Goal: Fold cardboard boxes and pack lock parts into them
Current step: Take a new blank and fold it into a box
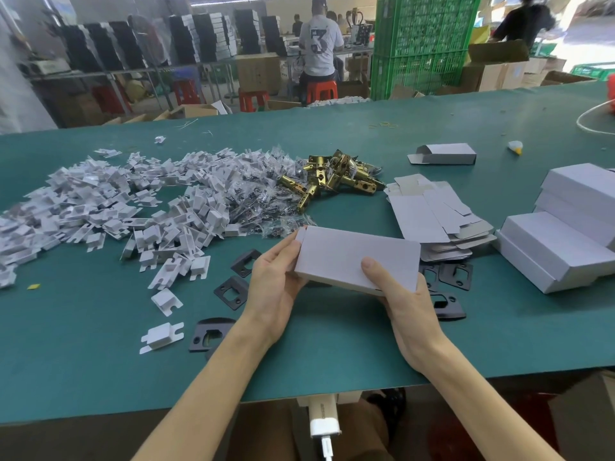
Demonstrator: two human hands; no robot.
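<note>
I hold a folded white cardboard box (352, 256) over the green table (100, 361), just above its near middle. My left hand (274, 281) grips its left end, fingers curled by the end flap. My right hand (404, 304) holds the right end from below, thumb lying on the top face. Brass latch bolts (336, 178) lie in a heap behind the box. Black strike plates (233, 292) lie around and under my hands. A stack of flat box blanks (429, 214) lies to the right.
A wide heap of white plastic inserts (109, 207) and small bagged screws (263, 201) covers the left half. Closed white boxes (559, 241) are piled at the right edge. One open box (444, 154) lies further back. People work at benches behind the table.
</note>
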